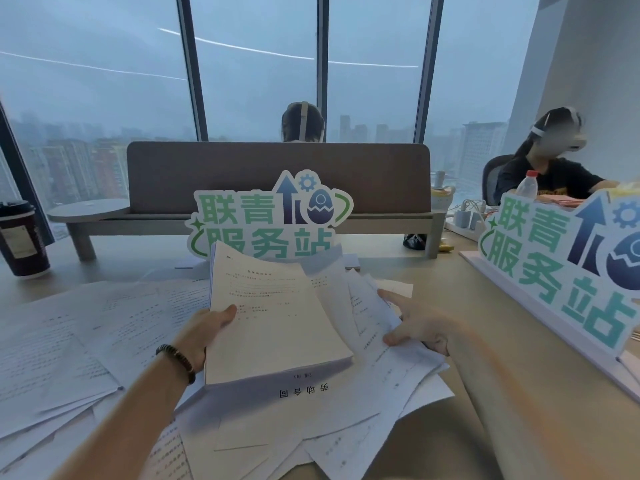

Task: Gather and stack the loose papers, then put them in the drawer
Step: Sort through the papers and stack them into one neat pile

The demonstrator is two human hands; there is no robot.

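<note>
A thick stack of printed papers (273, 317) is lifted above the desk, and my left hand (204, 329) grips its left edge with the thumb on top. My right hand (414, 322) holds a few loose sheets (369, 306) just right of the stack, thumb on top of them. Many more loose papers (69, 348) lie spread over the desk to the left, and others (311, 420) lie under and in front of the stack. No drawer is in view.
A dark paper cup (22, 237) stands at the far left. A green-and-white sign (266, 216) stands behind the papers, another sign (568, 258) at the right. A grey divider with a shelf (277, 178) crosses the desk. Two people sit beyond.
</note>
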